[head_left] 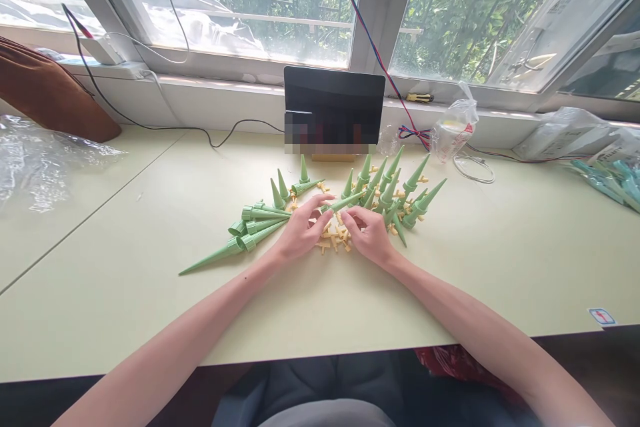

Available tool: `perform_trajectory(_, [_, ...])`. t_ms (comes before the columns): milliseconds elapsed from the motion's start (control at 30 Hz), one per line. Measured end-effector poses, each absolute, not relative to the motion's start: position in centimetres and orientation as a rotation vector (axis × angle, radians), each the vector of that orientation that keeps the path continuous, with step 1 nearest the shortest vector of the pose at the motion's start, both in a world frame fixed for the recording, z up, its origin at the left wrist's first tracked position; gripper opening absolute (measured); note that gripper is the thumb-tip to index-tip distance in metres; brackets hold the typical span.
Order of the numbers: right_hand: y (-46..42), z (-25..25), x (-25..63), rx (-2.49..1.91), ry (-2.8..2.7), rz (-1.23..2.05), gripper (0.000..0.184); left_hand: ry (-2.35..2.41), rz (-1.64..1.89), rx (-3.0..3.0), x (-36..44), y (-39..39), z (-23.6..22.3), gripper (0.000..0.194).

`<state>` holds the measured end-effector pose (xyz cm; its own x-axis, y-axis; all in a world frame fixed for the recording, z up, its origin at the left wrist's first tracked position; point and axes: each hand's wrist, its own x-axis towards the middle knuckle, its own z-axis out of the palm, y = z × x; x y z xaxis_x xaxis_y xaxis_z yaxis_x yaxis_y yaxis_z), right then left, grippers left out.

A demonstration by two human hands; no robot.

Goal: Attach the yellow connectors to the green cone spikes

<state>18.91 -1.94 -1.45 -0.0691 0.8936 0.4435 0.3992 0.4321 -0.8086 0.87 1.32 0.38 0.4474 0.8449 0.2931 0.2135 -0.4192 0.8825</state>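
Note:
My left hand (303,230) and my right hand (367,232) meet at the middle of the pale table (150,267). Between the fingertips of both lies a long green cone spike (345,201), its tip pointing right and away. The right hand's fingers pinch near its wide end. Small yellow plastic pieces (334,240) are scattered under and between the hands. A pile of finished long green spikes (240,240) lies left of my left hand. Several short green cones (395,190) stand and lie beyond my right hand.
A dark tablet (334,107) leans on a stand at the window sill, with cables beside it. Clear plastic bags (453,127) sit to the right, crumpled plastic film (45,153) and a brown bag (50,90) to the left. Teal parts (610,180) lie far right.

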Motion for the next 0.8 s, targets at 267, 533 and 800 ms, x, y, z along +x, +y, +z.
perform_trajectory(267, [-2.07,-1.36,18.89,-1.112,-1.644,0.682,0.027,0.936,1.032,1.895,1.0,1.46,0.18,0.033])
perform_trajectory(533, [-2.12,-1.43,18.81,-1.039,-1.628,0.728,0.022,0.938,1.027,1.906,1.03,1.49,-0.05,0.035])
perform_trajectory(800, [-1.97,-1.47,18.77,-0.993,-1.598,0.717,0.02,0.972,1.054,1.996,0.97,1.34,-0.18,0.036])
